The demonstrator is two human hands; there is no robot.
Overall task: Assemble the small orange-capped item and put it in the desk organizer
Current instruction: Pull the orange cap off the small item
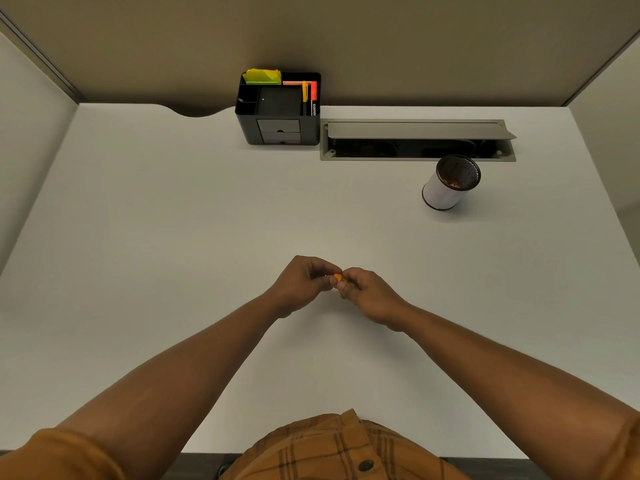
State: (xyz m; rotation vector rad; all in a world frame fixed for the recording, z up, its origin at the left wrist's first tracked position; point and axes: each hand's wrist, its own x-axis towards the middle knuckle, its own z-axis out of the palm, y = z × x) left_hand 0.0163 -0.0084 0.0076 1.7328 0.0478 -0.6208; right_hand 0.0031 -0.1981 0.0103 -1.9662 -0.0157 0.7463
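A small orange-capped item (337,278) is pinched between the fingertips of both hands above the middle of the white desk (173,220). My left hand (300,283) grips it from the left and my right hand (369,295) from the right; only the orange part shows, the rest is hidden by fingers. The black desk organizer (279,110) stands at the back of the desk, well away from the hands. It holds yellow-green sticky notes, an orange strip, pens and two small drawers.
A mesh pen cup (450,183) with a white wrap stands at the right rear. Behind it a grey cable hatch (417,138) lies open in the desk. Partition walls close off the back and both sides.
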